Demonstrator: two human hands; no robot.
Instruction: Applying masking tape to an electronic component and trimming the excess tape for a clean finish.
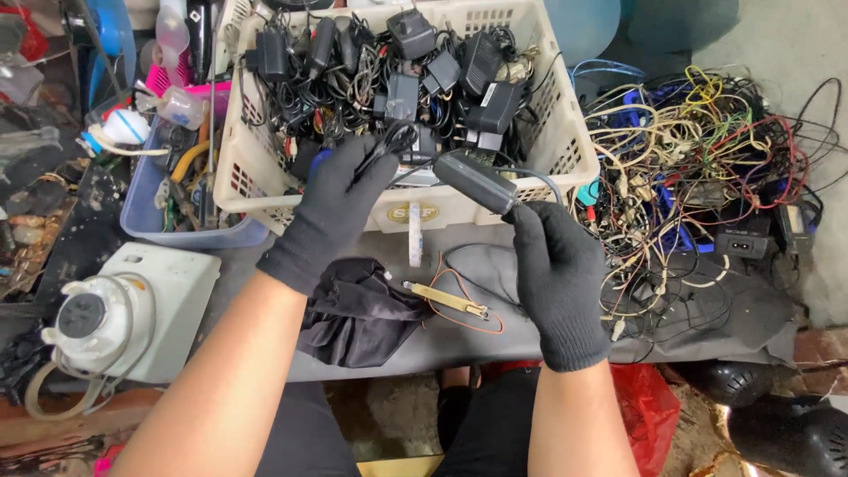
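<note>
Both my hands wear black knit gloves. My right hand (558, 269) grips the end of a black oblong power adapter (473, 180), held tilted just over the front rim of a cream plastic basket (565, 141). My left hand (337, 208) pinches a coiled loop of the adapter's thin black cable (395, 139) above the same rim. The basket is filled with several black adapters and tangled cords (397, 71).
A heap of loose coloured wires (698, 150) lies to the right on a grey mat. A black cloth (358, 314) and a small strip with orange wire (450, 302) lie below the basket. A white appliance (124, 314) sits left, a blue bin of tools (181, 199) behind it.
</note>
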